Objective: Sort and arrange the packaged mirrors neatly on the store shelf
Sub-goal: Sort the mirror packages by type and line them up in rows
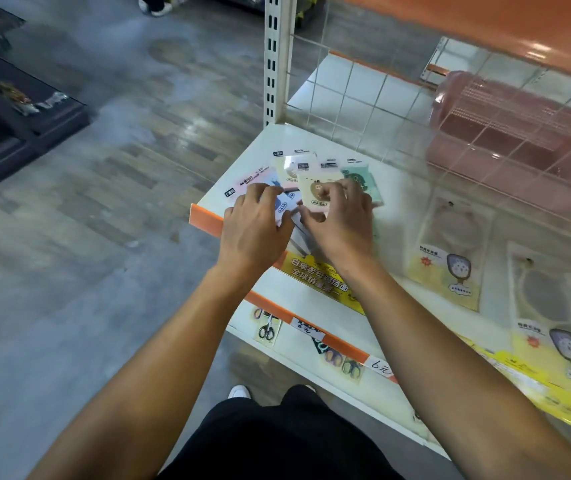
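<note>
Shelf edge: left hand point(254, 225) over orange lip point(204, 220), pressing blue packet point(282, 202).
Right hand point(341, 220): pinches cream packet point(315, 192).
Small packets: about five.

two hands work at the shelf, the left hand point(254, 225) and the right hand point(341, 220); about five small packaged mirrors point(313, 190) lie fanned under them, exact count unclear; three larger handled mirror packs point(446, 258) lie to the right; one pink basket point(505, 129) behind the grid
</note>
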A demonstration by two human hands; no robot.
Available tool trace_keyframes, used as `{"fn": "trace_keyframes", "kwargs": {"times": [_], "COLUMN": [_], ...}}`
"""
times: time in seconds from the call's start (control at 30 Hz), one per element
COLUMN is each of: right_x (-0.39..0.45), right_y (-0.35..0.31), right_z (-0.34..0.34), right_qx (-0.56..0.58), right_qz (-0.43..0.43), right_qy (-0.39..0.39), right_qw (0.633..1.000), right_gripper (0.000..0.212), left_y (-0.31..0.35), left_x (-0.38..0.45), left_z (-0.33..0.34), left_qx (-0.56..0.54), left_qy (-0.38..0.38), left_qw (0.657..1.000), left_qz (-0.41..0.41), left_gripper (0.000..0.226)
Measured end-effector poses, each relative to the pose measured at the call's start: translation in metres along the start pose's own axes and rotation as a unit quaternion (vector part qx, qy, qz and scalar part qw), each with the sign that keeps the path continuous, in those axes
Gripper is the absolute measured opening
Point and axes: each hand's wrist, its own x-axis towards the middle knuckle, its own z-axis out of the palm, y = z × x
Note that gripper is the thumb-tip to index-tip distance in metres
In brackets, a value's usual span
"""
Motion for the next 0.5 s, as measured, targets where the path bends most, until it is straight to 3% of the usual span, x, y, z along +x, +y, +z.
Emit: {"fn": "trace_keyframes", "kwargs": {"times": [0.3, 0.5], "right_x": [-0.006, -0.013], "right_y": [0.015, 0.012], "right_z": [0.007, 0.000], "right_qx": [-0.025, -0.031], "right_qz": [-0.001, 0.006], "right_qy": [-0.032, -0.023], "right_qw": [0.999, 0.999], "right_gripper": [0.043, 0.057], "left_y": [0.000, -0.001], "left_x": [0.001, 0.003], "left_z": [0.003, 0.005], "left_qx": [-0.003, -0.011], "left_qy": [-0.005, -0.010], "left_qw": [1.000, 1.000], "left_qz": [-0.001, 0.015], "left_gripper": [0.041, 0.042]}}
